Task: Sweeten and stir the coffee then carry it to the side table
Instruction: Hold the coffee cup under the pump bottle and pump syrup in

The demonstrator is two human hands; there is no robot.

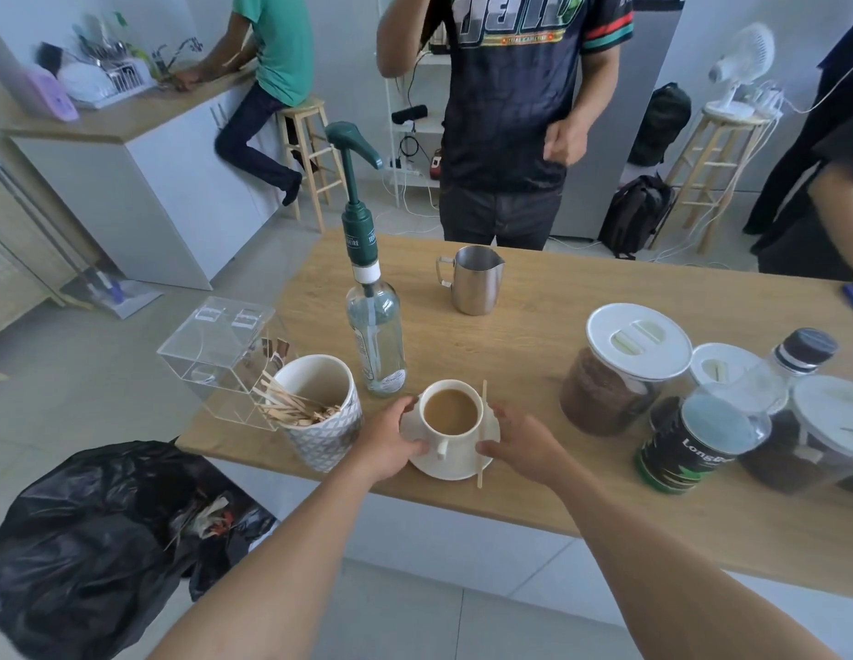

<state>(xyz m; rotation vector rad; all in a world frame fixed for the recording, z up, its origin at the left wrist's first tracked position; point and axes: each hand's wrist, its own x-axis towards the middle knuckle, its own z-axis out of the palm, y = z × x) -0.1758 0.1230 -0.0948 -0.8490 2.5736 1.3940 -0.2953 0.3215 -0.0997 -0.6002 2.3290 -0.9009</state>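
A white cup of milky coffee stands on a white saucer near the front edge of the wooden table. A wooden stir stick lies across the saucer's right side. My left hand grips the saucer's left rim, thumb on top. My right hand grips its right rim the same way. A clear syrup bottle with a green pump stands just behind the cup.
A patterned cup of wooden sticks and a clear acrylic box stand left of the saucer. A steel milk jug stands behind; jars and a green tin stand to the right. A black rubbish bag lies on the floor. People stand across the table.
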